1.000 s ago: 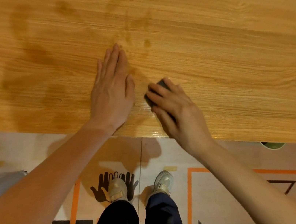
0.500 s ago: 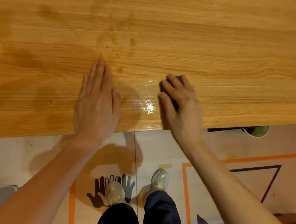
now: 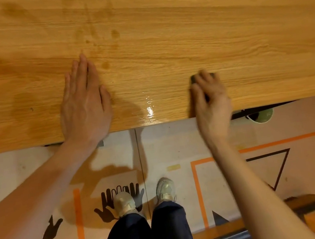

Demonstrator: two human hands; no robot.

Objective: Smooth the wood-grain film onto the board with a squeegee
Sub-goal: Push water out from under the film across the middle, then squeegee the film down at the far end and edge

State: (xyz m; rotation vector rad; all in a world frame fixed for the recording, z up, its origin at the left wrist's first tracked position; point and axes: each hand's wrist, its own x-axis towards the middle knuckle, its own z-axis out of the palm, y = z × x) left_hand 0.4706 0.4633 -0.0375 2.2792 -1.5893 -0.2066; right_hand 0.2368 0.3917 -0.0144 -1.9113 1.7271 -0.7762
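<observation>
Left hand [image 3: 84, 105] flat, fingers straight and together, pressing glossy wood-grain film [image 3: 163, 57] on the board [image 3: 33, 143] near its front edge. Right hand [image 3: 209, 99], blurred, fingers curled over a small dark squeegee [image 3: 193, 78] lying on the film. Bright wet-looking sheen [image 3: 150, 111] between hands. Pale shoes [image 3: 124, 203] on patterned floor [image 3: 176, 143] below.

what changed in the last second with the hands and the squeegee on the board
The right hand slid the dark squeegee to the right along the near edge of the board, away from the left hand, so the gap between the hands widened. A glossy patch now shows between them. The left hand stayed flat on the wood-grain film, and the right hand kept its grip on the squeegee.
</observation>
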